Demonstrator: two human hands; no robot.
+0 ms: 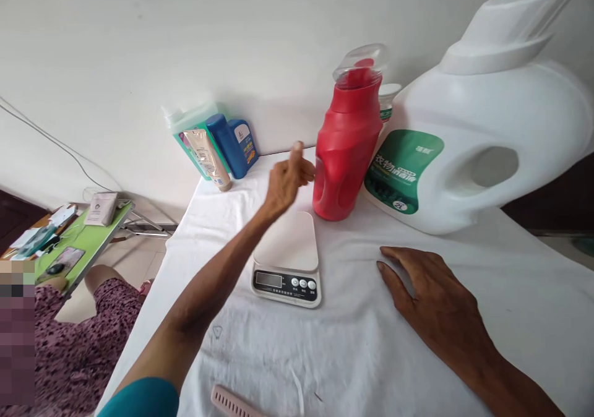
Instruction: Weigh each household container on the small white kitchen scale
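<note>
My left hand [288, 179] reaches out over the white kitchen scale [288, 257], fingers apart, just left of a red detergent bottle [347, 138] with a clear cap; whether it touches the bottle I cannot tell. It holds nothing. My right hand [429, 299] lies flat, palm down, on the white cloth [371, 343] to the right of the scale, empty. The scale's platform is bare and its display is blank.
A large white detergent jug [477, 138] stands right of the red bottle. Against the wall sit a green bottle [192, 135], a beige tube [206, 157] and a blue bottle [234, 141]. A pink comb [232, 403] lies near me. A seated person [69, 343] and a green table [78, 244] are at left.
</note>
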